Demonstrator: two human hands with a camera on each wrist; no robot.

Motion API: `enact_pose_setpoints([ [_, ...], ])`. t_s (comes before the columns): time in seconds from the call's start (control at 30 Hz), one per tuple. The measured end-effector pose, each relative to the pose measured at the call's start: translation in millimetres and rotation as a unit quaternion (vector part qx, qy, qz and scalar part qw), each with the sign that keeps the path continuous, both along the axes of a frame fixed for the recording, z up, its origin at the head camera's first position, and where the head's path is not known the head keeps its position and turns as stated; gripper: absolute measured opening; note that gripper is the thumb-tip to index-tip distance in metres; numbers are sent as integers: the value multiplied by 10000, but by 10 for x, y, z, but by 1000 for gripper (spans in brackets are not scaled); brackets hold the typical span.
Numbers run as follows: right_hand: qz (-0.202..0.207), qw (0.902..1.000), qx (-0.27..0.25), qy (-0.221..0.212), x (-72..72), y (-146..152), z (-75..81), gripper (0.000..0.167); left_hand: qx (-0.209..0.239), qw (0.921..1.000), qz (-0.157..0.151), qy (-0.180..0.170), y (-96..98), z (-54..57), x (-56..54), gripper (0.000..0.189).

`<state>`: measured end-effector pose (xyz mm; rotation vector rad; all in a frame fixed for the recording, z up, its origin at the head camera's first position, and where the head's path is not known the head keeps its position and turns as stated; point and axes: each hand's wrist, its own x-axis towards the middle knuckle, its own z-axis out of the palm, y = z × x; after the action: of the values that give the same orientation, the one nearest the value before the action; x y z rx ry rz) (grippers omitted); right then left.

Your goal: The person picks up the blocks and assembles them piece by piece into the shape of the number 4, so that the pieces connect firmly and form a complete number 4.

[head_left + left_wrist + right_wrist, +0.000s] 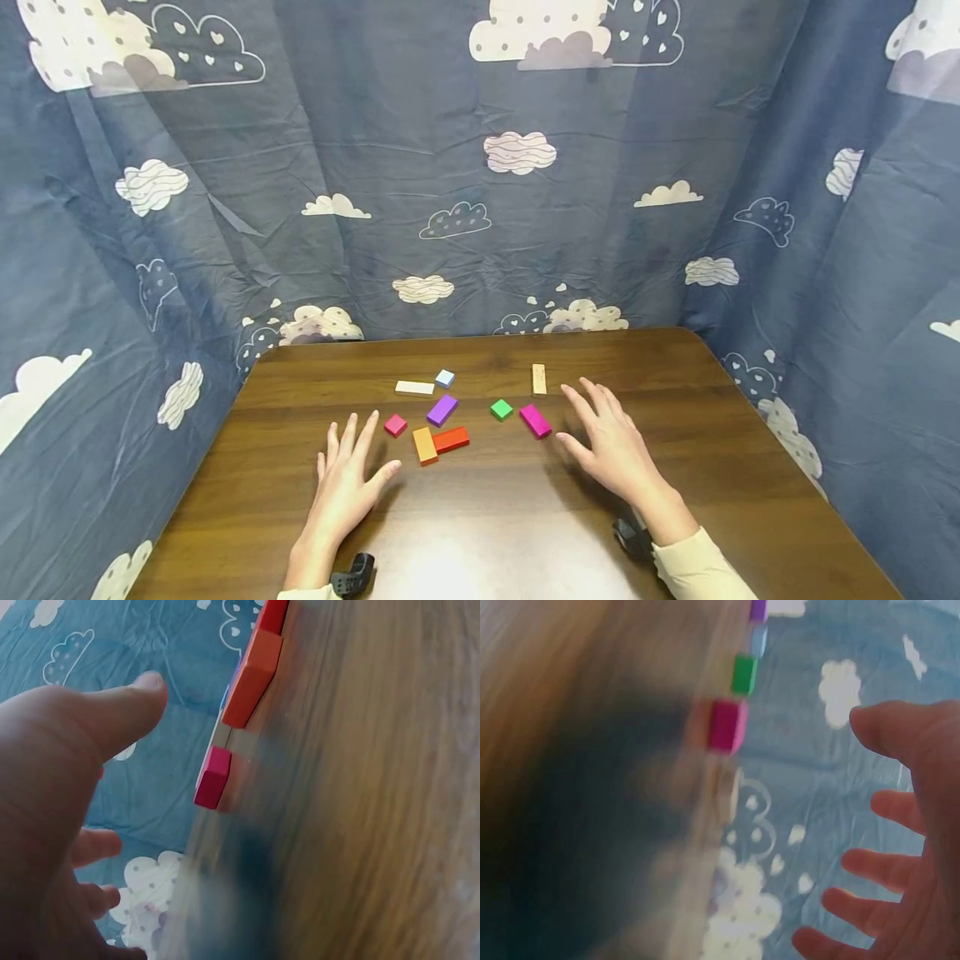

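Observation:
My left hand [347, 487] hovers over the table with fingers spread and holds nothing; the crimson block [395, 425] is nearest to it. Close by, an orange block [424, 447] touches one end of a red block [452, 440]. My right hand [611, 442], also spread and holding nothing, is beside the magenta block [536, 422]. A green block [501, 409] lies left of that one. Farther back are a purple block [442, 410], a white block [414, 388], a light blue block [445, 378] and a beige block [539, 379].
The brown wooden table [510, 508] has a bright glare near its front. A blue cloud-patterned curtain [405, 167] hangs behind the table and along both sides. Dark straps with small devices [354, 575] sit at the wrists.

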<state>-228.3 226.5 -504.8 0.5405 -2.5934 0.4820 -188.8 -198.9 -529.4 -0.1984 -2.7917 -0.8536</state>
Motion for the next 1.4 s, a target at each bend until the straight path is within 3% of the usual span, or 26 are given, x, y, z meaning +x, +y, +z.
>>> enact_pose_setpoints([
  [0.23,760,9964,-195,-309,-68,-406,178,65,466,9973,-178,541,41,0,45,63],
  [0.53,1364,9894,-284,-399,-131,-940,147,51,577,9896,-420,1250,116,-39,110,48],
  [0.73,1419,9840,-366,-1011,-164,-1142,74,49,539,9891,-697,1183,189,-48,104,47],
  [0.97,1569,9785,-470,-1254,-246,-1297,-51,47,309,9837,-1155,1344,304,-41,29,46],
  [1.13,1590,9747,-544,-1473,-300,-1380,-98,48,183,9875,-1192,1018,345,-64,10,45],
  [1.4,1372,9786,-288,-1509,-351,-1420,-198,43,172,9895,-1334,539,392,-99,35,49],
])
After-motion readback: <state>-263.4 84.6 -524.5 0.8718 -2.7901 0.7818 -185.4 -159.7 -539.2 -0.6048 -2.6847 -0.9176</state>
